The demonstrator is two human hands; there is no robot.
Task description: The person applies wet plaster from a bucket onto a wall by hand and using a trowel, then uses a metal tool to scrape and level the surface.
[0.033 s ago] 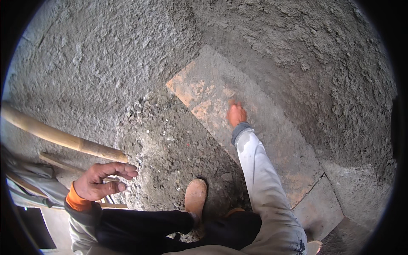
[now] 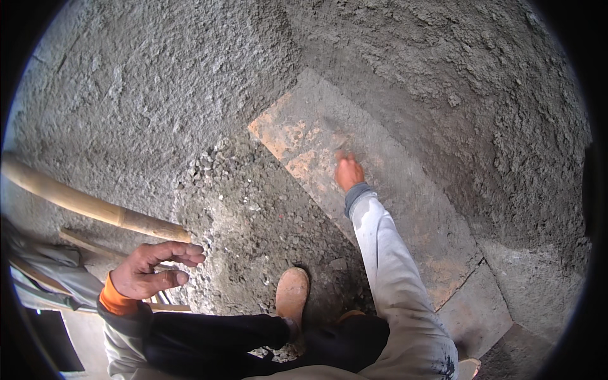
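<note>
My left hand, with an orange cuff at its wrist, hangs in the air near the end of a bamboo pole. Its fingers are bent and the thumb is apart from them, with nothing between. On the far side, my right hand is over a long board-like slab smeared with grey mortar and showing orange patches. Its fingers are closed and a little blurred. Whatever they hold, if anything, blends into the grey surface.
Rough grey mortared walls rise at the left and right. Loose gravel lies beside the slab, with my boot on it. A second slab adjoins at the lower right. Grey cloth and wood strips are at the left.
My right hand has shifted slightly to the left over the slab. My left hand stays in nearly the same place.
</note>
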